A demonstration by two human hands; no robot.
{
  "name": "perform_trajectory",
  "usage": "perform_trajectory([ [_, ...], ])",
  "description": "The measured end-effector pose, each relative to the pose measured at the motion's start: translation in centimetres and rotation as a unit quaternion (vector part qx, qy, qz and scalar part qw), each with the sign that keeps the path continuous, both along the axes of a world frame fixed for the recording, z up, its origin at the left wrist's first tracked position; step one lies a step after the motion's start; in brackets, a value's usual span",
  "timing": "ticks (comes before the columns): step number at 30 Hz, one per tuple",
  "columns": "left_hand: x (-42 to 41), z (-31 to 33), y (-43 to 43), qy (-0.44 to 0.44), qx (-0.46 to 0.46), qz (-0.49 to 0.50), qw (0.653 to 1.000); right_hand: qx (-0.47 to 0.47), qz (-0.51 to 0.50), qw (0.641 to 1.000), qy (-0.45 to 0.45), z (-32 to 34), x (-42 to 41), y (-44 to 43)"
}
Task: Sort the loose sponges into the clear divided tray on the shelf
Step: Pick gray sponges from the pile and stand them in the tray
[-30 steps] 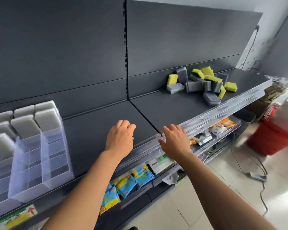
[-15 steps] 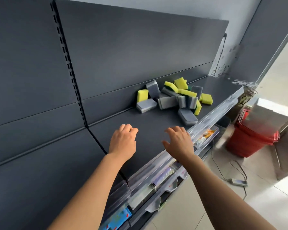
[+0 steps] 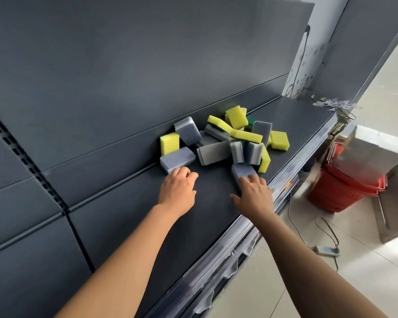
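Stacked red baskets (image 3: 341, 191) on tiled floor (image 3: 274, 283); grey box (image 3: 372, 150) over them; power strip (image 3: 326, 250), cabled, nearby

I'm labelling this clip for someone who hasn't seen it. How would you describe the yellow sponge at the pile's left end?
On the dark shelf, find the heap of sponges by the back panel. At its left end one yellow sponge stands on edge behind a flat grey sponge. Every other yellow one sits further right, among the heap.
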State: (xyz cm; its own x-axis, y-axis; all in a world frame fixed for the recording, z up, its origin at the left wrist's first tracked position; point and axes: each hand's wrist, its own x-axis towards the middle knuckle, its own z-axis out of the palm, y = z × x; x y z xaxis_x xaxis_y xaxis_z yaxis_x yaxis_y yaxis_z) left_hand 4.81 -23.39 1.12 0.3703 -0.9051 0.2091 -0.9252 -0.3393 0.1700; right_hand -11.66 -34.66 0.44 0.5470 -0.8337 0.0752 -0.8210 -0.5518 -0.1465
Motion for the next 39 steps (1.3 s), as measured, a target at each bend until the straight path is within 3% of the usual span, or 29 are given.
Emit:
perform_trajectory([
  [8, 0.7, -0.2, -9.3, 0.011, 0.005, 0.063, 0.998, 0.041, 0.050, 0.998, -0.007, -0.5, 0.9, -5.5],
  [14, 1.2, -1.1, -13.4, 0.006, 0.057, 0.175, 0.983, 0.041, 0.113, 0.993, -0.011, -0.3, 1.1, -7.8],
  [17, 0.8, -1.2, -13.9, 0.015, 0.033, 0.197, 0.980, 0.032, 0.128, 0.989, -0.061, -0.2, 1.1, -8.9],
  [20, 0.0, -0.8, -13.7, 0.112, -0.040, 0.193, 0.974, 0.055, 0.127, 0.977, -0.160, -0.3, 1.1, -9.3],
  [23, -0.7, 0.0, -12.5, 0.208, -0.110, 0.206, 0.950, 0.097, 0.133, 0.950, -0.266, -0.6, 1.3, -9.4],
  [31, -1.6, 0.9, -6.4, 0.238, -0.254, 0.304, 0.887, 0.280, 0.104, 0.802, -0.516, 0.1, 3.0, -7.5],
  [39, -3.1, 1.6, 0.8, 0.215, -0.309, 0.384, 0.843, 0.340, 0.203, 0.761, -0.514, 1.1, 6.0, -3.7],
])
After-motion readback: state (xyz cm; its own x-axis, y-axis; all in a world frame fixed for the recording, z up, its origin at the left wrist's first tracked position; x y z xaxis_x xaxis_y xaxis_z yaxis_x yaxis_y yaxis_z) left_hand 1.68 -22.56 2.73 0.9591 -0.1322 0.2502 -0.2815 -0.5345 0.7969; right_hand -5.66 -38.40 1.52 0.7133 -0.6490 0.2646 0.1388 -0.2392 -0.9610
